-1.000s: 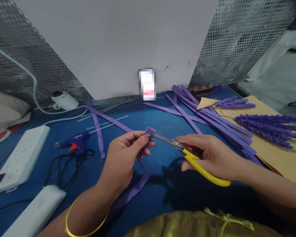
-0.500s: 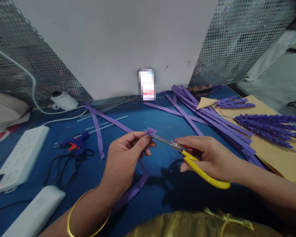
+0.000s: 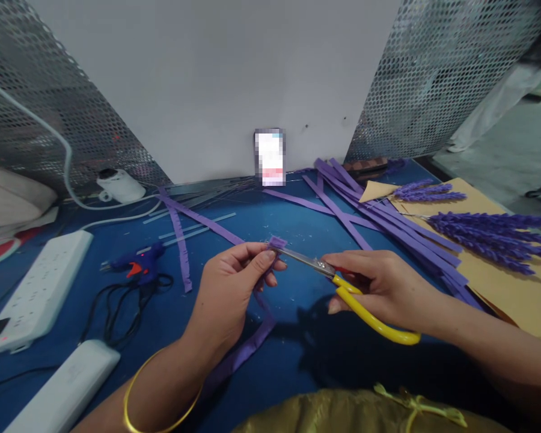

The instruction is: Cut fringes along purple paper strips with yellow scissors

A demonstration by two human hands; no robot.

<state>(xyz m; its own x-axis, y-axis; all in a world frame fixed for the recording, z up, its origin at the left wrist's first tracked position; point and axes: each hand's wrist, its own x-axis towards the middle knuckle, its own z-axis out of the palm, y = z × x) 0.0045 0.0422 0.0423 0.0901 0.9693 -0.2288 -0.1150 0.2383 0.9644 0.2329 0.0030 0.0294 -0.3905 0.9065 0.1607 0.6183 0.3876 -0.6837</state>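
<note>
My left hand (image 3: 229, 288) pinches the end of a long purple paper strip (image 3: 247, 349) between thumb and fingers, above the blue table (image 3: 288, 222). The strip hangs down and trails back along the table toward me. My right hand (image 3: 383, 285) grips yellow-handled scissors (image 3: 356, 297), whose metal blades point left and meet the strip's folded tip at my left thumb.
Loose purple strips (image 3: 388, 225) and finished purple lavender sprigs (image 3: 491, 234) lie on brown paper at the right. A blue glue gun (image 3: 137, 264) with its black cord, two white power strips (image 3: 40, 288) and a white cup (image 3: 119, 183) sit at the left. Perforated metal panels and a grey wall stand behind.
Both hands hold nearly the same pose. The scissors and the strip tip have shifted only slightly.
</note>
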